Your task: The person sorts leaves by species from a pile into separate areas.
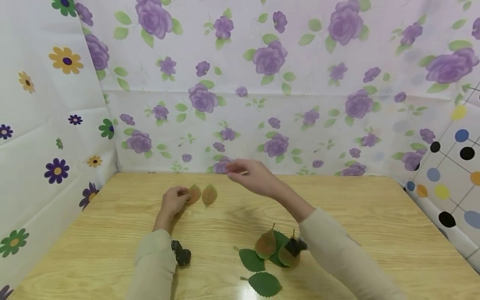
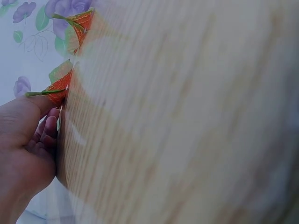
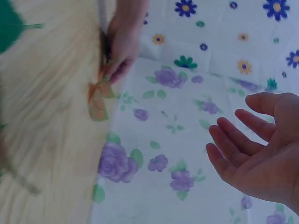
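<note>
At the back left of the table, my left hand (image 1: pixel 174 201) pinches the left edge of an orange-brown leaf (image 1: pixel 193 194) with greenish edges. In the left wrist view the thumb of that hand (image 2: pixel 23 140) lies against this leaf (image 2: pixel 60 88), the other fingers curled below. A second orange-brown leaf (image 1: pixel 209 195) lies just right of it on the table. My right hand (image 1: pixel 255 177) is raised above the back of the table, right of both leaves. Its fingers are loosely spread and hold nothing in the right wrist view, where the hand (image 3: pixel 261 144) shows palm and fingers.
Nearer the front right lies a loose group of leaves: green ones (image 1: pixel 265 284) and orange-brown ones (image 1: pixel 265 245), some overlapping. My right forearm (image 1: pixel 337 250) reaches over beside them. A flowered sheet (image 1: pixel 240 125) rises behind the wooden table (image 1: pixel 210 258).
</note>
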A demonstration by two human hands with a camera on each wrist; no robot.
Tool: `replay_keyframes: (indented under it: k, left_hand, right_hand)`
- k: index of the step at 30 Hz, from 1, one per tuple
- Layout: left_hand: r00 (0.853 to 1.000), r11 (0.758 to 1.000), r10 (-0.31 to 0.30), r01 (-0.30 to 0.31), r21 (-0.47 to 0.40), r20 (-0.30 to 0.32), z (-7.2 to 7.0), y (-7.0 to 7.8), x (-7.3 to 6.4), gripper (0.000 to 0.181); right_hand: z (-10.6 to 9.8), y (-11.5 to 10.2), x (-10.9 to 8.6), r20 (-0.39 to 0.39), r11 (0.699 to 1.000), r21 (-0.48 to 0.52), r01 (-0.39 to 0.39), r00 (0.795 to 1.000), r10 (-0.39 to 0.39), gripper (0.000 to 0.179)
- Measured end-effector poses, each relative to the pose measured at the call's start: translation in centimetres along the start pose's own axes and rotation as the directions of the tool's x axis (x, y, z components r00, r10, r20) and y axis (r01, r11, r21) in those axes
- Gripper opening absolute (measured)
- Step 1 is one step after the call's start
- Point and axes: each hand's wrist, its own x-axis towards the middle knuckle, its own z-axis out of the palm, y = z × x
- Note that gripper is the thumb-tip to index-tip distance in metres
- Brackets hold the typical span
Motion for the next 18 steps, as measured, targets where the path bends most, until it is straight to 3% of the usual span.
replay_keyframes:
  k: [5, 10, 14, 18]
  left_hand:
    - [1.0, 1.0, 0.001, -0.001, -0.006, 0.005, 0.1, -0.1, 0.0, 0.031]
    - [1.0, 1.0, -0.003, 0.003, 0.002, 0.01, 0.0, -0.1, 0.0, 0.033]
    - [1.0, 1.0, -0.01, 0.01, -0.003, 0.016, -0.1, 0.0, 0.0, 0.033]
    - [0.999, 1.0, -0.025, 0.025, -0.009, 0.024, 0.0, -0.1, -0.1, 0.035]
  right_hand:
    - [-0.2, 1.7, -5.4, -0.004, 0.998, -0.052, 0.046, 0.999, -0.047, 0.031]
    - [-0.3, 4.2, -10.4, 0.0, 0.979, -0.191, 0.069, 0.997, -0.071, 0.026]
    - [-0.1, 5.8, -13.5, 0.012, 0.962, -0.259, 0.088, 0.996, -0.088, 0.022]
    - [0.3, 6.7, -15.6, 0.045, 0.946, -0.286, 0.156, 0.988, -0.149, 0.02]
